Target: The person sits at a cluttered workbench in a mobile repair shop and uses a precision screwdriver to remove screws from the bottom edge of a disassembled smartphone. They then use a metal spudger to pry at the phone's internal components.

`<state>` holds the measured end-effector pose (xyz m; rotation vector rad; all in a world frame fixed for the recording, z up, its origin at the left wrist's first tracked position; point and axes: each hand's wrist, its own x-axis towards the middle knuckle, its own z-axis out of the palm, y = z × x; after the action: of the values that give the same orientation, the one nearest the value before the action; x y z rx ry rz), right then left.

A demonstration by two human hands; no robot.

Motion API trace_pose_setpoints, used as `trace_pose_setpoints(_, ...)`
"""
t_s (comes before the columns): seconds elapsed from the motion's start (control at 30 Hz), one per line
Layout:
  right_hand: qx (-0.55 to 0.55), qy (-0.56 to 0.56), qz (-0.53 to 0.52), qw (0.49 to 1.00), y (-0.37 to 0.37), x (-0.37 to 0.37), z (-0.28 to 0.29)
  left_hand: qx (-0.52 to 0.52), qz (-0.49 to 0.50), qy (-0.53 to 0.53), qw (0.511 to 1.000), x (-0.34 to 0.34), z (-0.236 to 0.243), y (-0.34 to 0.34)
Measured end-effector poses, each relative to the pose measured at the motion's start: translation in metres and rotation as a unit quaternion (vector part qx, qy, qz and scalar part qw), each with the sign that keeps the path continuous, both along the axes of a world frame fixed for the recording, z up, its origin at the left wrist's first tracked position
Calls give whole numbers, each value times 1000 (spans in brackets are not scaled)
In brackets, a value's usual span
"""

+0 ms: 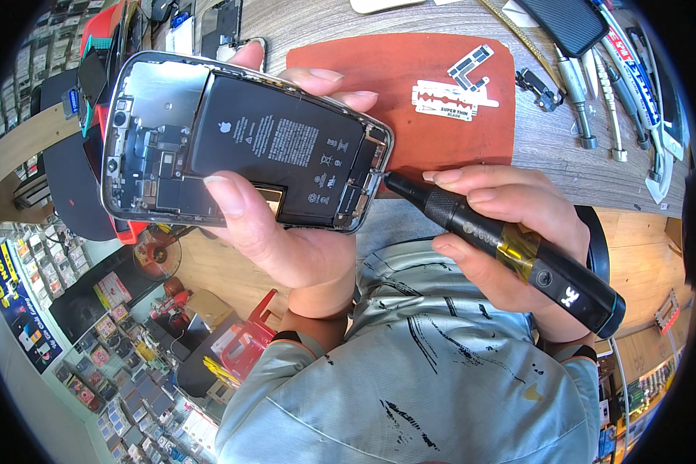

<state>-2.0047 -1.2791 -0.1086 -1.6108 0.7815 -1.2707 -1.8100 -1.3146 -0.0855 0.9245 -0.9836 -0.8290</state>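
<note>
An opened smartphone [247, 147], its black battery and inner boards bare, lies tilted in my left hand [263, 232]. The thumb presses along its near edge while the fingers wrap round the far edge. My right hand [510, 224] grips a black electric screwdriver [487, 232] with yellow tape round its middle and a small lit display. Its narrow tip meets the phone's right end, at the bottom edge of the frame; whether it sits on a screw is too small to tell. Beyond the hands lies a reddish-brown mat [441, 143].
On the mat rest a razor blade [445, 100] and a small L-shaped metal part [469, 68]. Several screwdrivers and tools [576, 97] lie at the right of the wooden table, beside a small black phone component [539, 89]. Phone parts [223, 31] are at the back left.
</note>
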Motion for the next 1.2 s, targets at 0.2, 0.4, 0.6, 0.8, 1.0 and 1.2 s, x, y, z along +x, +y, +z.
trace_pose_setpoints(0.2,-2,0,-2,1000,0,0,-1,-12,-11,25,1000,-1,-1,0)
trace_pose_setpoints(0.4,3,2,0,1000,1,0,2,-14,-22,44,999,0,-1,0)
trace_pose_setpoints(0.6,7,-11,-4,1000,3,2,1,1,-2,6,1000,0,0,0)
trace_pose_setpoints(0.8,-2,-19,-10,1000,3,3,-2,-14,-11,29,999,-1,-1,0)
trace_pose_setpoints(1.0,-3,1,-4,1000,3,1,0,-18,-6,29,999,-1,-2,-1)
trace_pose_setpoints(1.2,4,3,-5,1000,4,1,3,-9,-9,26,1000,-1,-1,0)
